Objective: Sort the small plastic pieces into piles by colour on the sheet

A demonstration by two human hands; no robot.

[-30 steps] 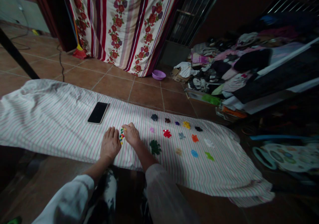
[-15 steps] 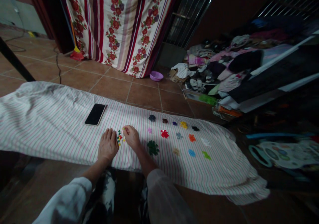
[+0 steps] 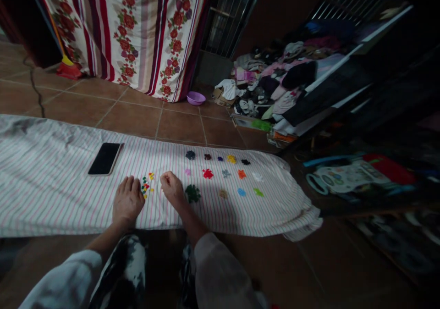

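My left hand [image 3: 128, 200] lies flat on the striped cloth [image 3: 227, 215], just left of a small cluster of red, green and yellow pieces [image 3: 147, 186]. To the right of that cluster, my right hand [image 3: 171, 186] is closed with fingers curled in; whatever it may hold is too small to make out. Beyond it are little piles sorted by colour, among them dark green [image 3: 193, 193], red [image 3: 207, 173], yellow [image 3: 231, 159], orange [image 3: 242, 174], light blue [image 3: 241, 192] and lime green [image 3: 258, 192].
A black-screened phone [image 3: 105, 159] rests on the cloth, left of the hands. Past the far edge, a purple basin [image 3: 195, 98] stands on the tiled floor near a floral curtain [image 3: 147, 34]. Clothes [image 3: 271, 80] are heaped at the back right.
The view has swung right, so the scene shifts left. My right hand has moved away from the cluster toward the piles, and more yellow pieces show at the cluster's top. My left hand stays flat.
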